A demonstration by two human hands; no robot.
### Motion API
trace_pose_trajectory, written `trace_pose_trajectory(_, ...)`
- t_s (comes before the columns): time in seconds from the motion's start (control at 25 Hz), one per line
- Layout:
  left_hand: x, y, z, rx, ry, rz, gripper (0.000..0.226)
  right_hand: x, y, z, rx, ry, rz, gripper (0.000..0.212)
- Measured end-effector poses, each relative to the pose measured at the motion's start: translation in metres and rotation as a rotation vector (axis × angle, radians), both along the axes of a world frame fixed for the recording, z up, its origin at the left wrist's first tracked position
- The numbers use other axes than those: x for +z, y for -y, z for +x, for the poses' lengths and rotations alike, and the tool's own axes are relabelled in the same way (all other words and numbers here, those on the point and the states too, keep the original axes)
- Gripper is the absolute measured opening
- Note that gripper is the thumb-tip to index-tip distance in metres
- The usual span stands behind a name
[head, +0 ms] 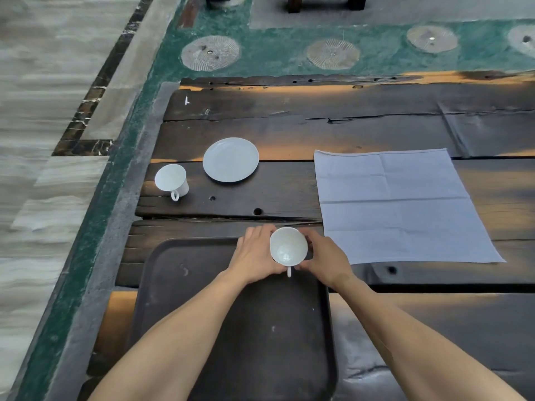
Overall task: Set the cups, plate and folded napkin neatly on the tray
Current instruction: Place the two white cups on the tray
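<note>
The white cup (288, 248) sits between both hands at the far right corner of the dark tray (179, 299), a little below the centre of the frame, mouth up and empty, its handle pointing straight back toward the person. The left hand (254, 253) cups its left side and the right hand (325, 257) its right, fingers curled round the wall and pressing in from both sides; whether its base already rests on the tray floor or hangs just above it I cannot tell from here. The tray holds nothing else (only a few pale scuffs on its floor).

What matters for the next move, I'd judge, is where the rest lies from that grip. The second cup (171, 180) stands up and to the left, near the left edge of the wooden table (376, 111), empty too, handle toward the person; the plate (230, 159) lies just to its upper right, bare. Both are on the left hand's side and well apart from the tray, so the left arm has the shorter reach.

The napkin (402, 206) is spread open flat to the upper right, its near left corner close to the right hand, its crease lines running across and down the cloth. It is not yet folded, so that side looks like the right hand's work, likely needing both.
</note>
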State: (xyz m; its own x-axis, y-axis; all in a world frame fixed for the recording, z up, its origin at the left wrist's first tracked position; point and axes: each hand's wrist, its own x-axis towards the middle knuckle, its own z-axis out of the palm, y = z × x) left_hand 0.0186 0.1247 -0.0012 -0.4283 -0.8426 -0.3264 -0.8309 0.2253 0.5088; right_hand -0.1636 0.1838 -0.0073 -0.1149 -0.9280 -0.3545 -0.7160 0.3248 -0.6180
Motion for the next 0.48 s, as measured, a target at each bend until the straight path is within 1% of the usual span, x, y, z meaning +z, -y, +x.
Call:
trace_pose_trajectory(0.2, -0.011, -0.013, -0.001, 0.003, -0.01, 0.037, 0.081, -0.01, -0.014, 0.002, -0.015, -0.005, 0.017, 0.079)
trace_pose_trajectory(0.48, -0.02, -0.014, 0.0, 0.016, -0.008, 0.036, 0.079, -0.016, -0.016, 0.005, -0.02, 0.007, 0.009, 0.076)
